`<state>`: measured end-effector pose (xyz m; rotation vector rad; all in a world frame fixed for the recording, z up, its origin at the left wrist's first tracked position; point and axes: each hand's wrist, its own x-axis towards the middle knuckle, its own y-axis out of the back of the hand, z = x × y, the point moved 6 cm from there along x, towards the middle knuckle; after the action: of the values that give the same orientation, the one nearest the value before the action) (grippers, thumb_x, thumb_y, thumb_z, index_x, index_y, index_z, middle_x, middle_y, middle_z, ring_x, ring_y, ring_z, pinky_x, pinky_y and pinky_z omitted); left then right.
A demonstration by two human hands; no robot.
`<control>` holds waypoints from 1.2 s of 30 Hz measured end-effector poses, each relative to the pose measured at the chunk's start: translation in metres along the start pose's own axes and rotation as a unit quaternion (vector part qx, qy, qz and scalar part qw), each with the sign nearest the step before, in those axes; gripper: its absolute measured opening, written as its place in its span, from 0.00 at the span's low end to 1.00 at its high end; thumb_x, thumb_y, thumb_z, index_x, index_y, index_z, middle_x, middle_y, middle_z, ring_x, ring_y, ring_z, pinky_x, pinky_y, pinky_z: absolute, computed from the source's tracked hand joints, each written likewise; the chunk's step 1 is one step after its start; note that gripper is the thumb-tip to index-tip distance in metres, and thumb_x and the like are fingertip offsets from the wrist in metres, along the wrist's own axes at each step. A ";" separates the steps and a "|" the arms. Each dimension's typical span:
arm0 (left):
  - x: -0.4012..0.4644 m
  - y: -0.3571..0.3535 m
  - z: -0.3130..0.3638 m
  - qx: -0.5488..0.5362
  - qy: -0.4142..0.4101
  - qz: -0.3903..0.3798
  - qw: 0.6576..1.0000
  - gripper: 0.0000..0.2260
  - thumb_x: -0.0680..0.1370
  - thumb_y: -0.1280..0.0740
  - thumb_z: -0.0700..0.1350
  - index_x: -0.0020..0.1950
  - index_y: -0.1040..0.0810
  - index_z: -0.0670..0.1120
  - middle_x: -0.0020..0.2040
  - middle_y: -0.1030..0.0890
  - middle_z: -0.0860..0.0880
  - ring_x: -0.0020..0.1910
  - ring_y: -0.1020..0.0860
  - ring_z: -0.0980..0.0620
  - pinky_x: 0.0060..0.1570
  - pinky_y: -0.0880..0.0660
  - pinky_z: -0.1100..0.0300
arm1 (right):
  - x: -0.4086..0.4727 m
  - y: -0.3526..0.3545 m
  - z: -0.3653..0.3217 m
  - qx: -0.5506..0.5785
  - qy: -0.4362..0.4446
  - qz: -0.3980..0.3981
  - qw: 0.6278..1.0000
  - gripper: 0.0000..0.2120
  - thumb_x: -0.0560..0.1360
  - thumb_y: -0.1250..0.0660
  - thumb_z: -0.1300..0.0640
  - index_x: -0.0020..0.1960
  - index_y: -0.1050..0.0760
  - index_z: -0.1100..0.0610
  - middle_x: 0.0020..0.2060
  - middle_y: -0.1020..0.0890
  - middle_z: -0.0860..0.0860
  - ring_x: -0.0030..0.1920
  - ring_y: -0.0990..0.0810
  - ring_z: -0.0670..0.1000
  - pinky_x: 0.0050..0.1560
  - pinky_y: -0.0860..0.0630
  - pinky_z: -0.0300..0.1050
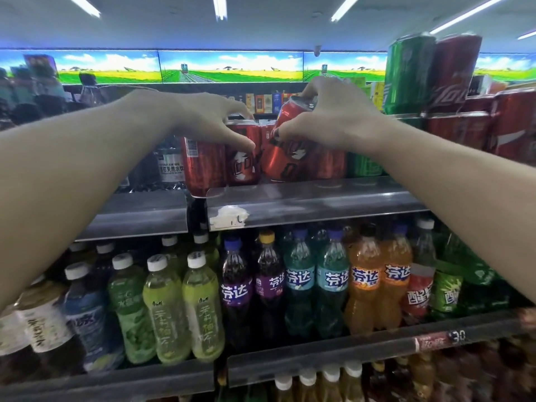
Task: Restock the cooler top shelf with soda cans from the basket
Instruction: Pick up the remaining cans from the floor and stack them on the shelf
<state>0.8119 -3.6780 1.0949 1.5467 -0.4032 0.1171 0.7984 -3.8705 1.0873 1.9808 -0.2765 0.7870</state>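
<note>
Both my arms reach up to the cooler's top shelf [313, 198]. My right hand [327, 120] grips a red soda can [285, 158] by its top; the can leans left, its base near the shelf's front edge. My left hand [208, 120] rests over an upright red can [242, 162], thumb on its front and fingers on its top. Another red can [203, 166] stands at the left end, its base partly over the shelf edge. More red cans stand behind them. The basket is not in view.
Green cans [364, 165] stand right of the red ones. A green can [407, 74] and a red can [452, 71] are stacked high at the right above red packs [510, 123]. Water bottles [171, 163] stand left. The shelf below holds several drink bottles [269, 282].
</note>
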 end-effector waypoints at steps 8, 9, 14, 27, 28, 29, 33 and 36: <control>0.003 0.009 0.007 -0.029 -0.058 0.029 0.997 0.40 0.70 0.34 0.77 0.76 0.30 0.57 0.71 0.23 0.46 0.67 0.23 0.43 0.69 0.27 0.42 | -0.017 0.001 0.016 0.375 -0.123 -0.006 0.919 0.19 0.69 0.23 0.49 0.54 0.20 0.58 0.47 0.13 0.57 0.39 0.12 0.54 0.37 0.14 0.49; 0.003 0.011 0.007 -0.044 -0.078 0.053 0.995 0.34 0.74 0.34 0.73 0.74 0.27 0.54 0.68 0.21 0.46 0.65 0.22 0.45 0.66 0.26 0.44 | -0.019 -0.002 0.017 0.415 -0.130 -0.007 0.900 0.21 0.68 0.23 0.49 0.57 0.19 0.59 0.48 0.13 0.58 0.39 0.11 0.53 0.37 0.15 0.48; -0.003 0.031 0.004 -0.185 -0.077 0.219 0.955 0.15 0.79 0.40 0.50 0.60 0.20 0.47 0.56 0.17 0.47 0.57 0.20 0.44 0.60 0.24 0.46 | -0.032 -0.009 0.016 0.573 -0.157 -0.008 0.804 0.16 0.73 0.27 0.56 0.60 0.20 0.60 0.53 0.15 0.58 0.51 0.13 0.55 0.45 0.14 0.50; -0.001 0.011 0.046 -0.503 -0.004 0.097 0.859 0.22 0.79 0.30 0.59 0.62 0.21 0.42 0.53 0.14 0.44 0.49 0.12 0.49 0.54 0.16 0.57 | -0.035 -0.022 0.016 0.582 -0.088 -0.015 0.808 0.31 0.70 0.22 0.54 0.67 0.27 0.64 0.50 0.14 0.57 0.46 0.13 0.53 0.51 0.16 0.48; 0.000 0.013 0.045 -0.492 -0.006 0.108 0.864 0.20 0.78 0.28 0.58 0.61 0.20 0.42 0.53 0.14 0.44 0.50 0.12 0.48 0.55 0.16 0.56 | -0.036 -0.019 0.019 0.519 -0.086 -0.006 0.851 0.29 0.71 0.21 0.53 0.66 0.27 0.62 0.45 0.12 0.53 0.42 0.12 0.49 0.49 0.17 0.44; 0.001 0.014 0.045 -0.475 -0.009 0.117 0.872 0.19 0.77 0.27 0.57 0.58 0.20 0.43 0.53 0.14 0.43 0.50 0.12 0.47 0.56 0.16 0.54 | -0.037 -0.015 0.021 0.446 -0.077 0.003 0.892 0.25 0.72 0.21 0.51 0.63 0.26 0.59 0.40 0.12 0.48 0.38 0.13 0.44 0.46 0.20 0.38; -0.001 0.015 0.052 -0.391 -0.028 0.124 0.911 0.19 0.74 0.23 0.58 0.54 0.19 0.46 0.52 0.14 0.43 0.52 0.13 0.45 0.59 0.18 0.48 | -0.034 -0.007 0.024 0.238 -0.036 -0.004 0.971 0.24 0.70 0.22 0.43 0.61 0.23 0.51 0.47 0.17 0.43 0.47 0.20 0.41 0.47 0.25 0.39; -0.007 0.010 0.063 -0.280 -0.030 0.118 0.952 0.23 0.75 0.25 0.59 0.63 0.23 0.46 0.53 0.17 0.45 0.50 0.17 0.49 0.55 0.20 0.49 | -0.030 -0.009 0.020 0.147 0.001 -0.003 0.989 0.34 0.68 0.21 0.47 0.70 0.28 0.52 0.54 0.18 0.48 0.54 0.19 0.50 0.55 0.22 0.48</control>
<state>0.7908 -3.7383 1.1005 0.9400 -0.6113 0.1284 0.7880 -3.8867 1.0555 2.2548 -0.1587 0.8644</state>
